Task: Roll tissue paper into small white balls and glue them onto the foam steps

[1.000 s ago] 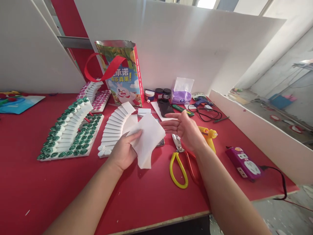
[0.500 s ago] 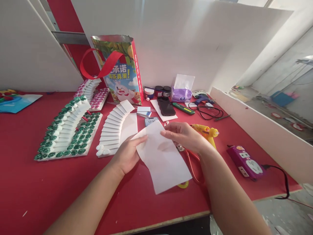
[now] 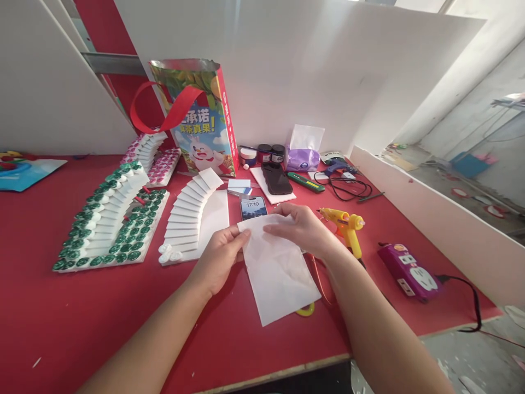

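A white sheet of paper [image 3: 279,279] is held up over the red table, its lower end hanging toward me. My left hand [image 3: 219,257] pinches its upper left corner between thumb and fingers. At the top right edge, my right hand [image 3: 307,232] is closed on the same sheet, its thumb on the near face and its fingers partly hidden behind. Just beyond the paper lies a lit phone [image 3: 253,207]. To the left is a white fan-shaped stair model [image 3: 186,213] with small white rosettes at its foot. A yellow glue gun [image 3: 344,221] lies right of my right hand.
A stair model with green rosettes [image 3: 133,241] stands left, a pink one [image 3: 164,167] behind it. At the back are a colourful bag [image 3: 205,128], paint jars [image 3: 264,153], a tissue pack [image 3: 302,156], a dark phone [image 3: 278,179] and a green cutter [image 3: 305,182]. A purple power strip [image 3: 410,273] lies right.
My left hand has shifted right along the paper. The sheet's upper edge now sits lower and straighter, uncovering more of the lit phone. More of the glue gun shows beside my right hand.
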`<state>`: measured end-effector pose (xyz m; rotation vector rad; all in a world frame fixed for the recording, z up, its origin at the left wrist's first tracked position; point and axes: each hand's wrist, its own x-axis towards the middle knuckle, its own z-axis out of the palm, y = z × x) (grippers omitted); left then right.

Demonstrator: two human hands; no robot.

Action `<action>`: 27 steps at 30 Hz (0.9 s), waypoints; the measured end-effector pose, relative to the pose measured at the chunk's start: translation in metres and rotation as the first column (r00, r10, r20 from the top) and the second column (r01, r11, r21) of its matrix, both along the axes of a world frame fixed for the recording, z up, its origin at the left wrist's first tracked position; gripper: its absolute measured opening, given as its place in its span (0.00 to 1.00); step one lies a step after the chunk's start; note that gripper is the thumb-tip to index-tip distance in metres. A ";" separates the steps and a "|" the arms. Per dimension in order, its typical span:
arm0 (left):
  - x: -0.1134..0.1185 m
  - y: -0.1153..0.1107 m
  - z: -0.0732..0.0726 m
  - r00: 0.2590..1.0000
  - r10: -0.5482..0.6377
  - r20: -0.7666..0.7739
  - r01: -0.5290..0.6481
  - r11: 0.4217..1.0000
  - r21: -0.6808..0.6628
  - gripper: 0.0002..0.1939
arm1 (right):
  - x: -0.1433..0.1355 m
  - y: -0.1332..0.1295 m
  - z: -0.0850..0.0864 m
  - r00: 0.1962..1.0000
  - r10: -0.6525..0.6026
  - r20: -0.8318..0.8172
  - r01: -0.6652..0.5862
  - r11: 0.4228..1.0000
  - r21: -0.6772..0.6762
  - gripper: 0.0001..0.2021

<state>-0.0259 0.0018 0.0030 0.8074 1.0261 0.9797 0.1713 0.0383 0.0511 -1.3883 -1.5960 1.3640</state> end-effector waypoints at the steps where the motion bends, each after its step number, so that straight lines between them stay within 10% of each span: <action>1: 0.001 -0.001 -0.001 1.000 0.006 -0.029 -0.005 1.000 0.021 0.21 | -0.003 -0.001 -0.001 1.000 0.007 -0.015 -0.007 1.000 0.008 0.14; 8: 0.007 -0.008 0.007 0.963 0.111 -0.245 -0.069 0.982 0.174 0.22 | -0.016 -0.007 -0.008 0.983 0.099 -0.154 -0.085 0.991 0.099 0.12; 21: 0.008 -0.010 0.008 0.998 -0.065 -0.021 0.067 0.985 0.160 0.23 | -0.019 -0.009 -0.006 0.990 0.090 -0.111 -0.079 0.992 0.103 0.11; 27: 0.006 -0.011 0.008 0.980 0.132 -0.151 -0.099 0.974 0.206 0.21 | -0.018 -0.009 -0.006 0.967 0.027 -0.253 -0.021 0.999 0.026 0.18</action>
